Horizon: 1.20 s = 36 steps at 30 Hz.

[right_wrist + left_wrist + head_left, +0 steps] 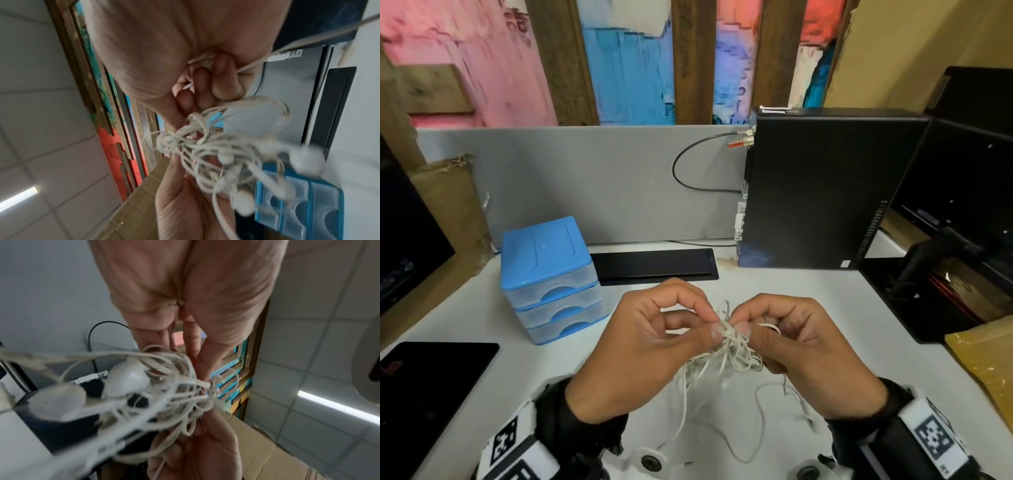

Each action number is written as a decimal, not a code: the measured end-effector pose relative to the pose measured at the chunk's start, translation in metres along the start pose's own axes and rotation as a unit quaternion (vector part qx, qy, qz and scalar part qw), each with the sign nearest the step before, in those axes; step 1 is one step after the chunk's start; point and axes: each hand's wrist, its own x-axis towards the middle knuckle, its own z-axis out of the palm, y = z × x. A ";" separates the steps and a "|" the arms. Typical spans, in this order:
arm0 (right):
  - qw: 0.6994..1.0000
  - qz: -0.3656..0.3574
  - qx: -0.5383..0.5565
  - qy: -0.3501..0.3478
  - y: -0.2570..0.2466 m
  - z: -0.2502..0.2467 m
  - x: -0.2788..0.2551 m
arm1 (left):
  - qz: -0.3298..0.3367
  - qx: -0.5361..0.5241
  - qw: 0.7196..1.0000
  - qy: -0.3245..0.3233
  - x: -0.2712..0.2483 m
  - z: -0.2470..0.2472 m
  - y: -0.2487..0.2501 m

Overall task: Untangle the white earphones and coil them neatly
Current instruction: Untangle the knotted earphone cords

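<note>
- Both hands are raised over the white tabletop [825, 308], meeting at a tangled wad of white earphones [726, 346].
- The left hand [650, 346] pinches the top of the knot between thumb and forefinger; its other fingers are curled underneath.
- The right hand [801, 349] pinches the same knot from the other side, thumb tip almost touching the left thumb, and from the right wrist view its remaining fingers [224, 81] are folded round a strand of the cable.
- Loose loops of the cable hang from the knot down towards the tabletop, between the wrists.
- The wrist views show blurred earbuds [242, 203] dangling among the strands.
- Behind the left hand stands a blue drawer unit [548, 277] with three clear drawers.
- A black computer tower [822, 192] stands upright at the back right, against a grey partition [585, 181].
</note>
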 end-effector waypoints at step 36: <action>0.999 -0.043 0.005 -0.027 0.006 -0.003 0.001 | 0.129 0.292 0.947 -0.024 -0.011 0.007 0.012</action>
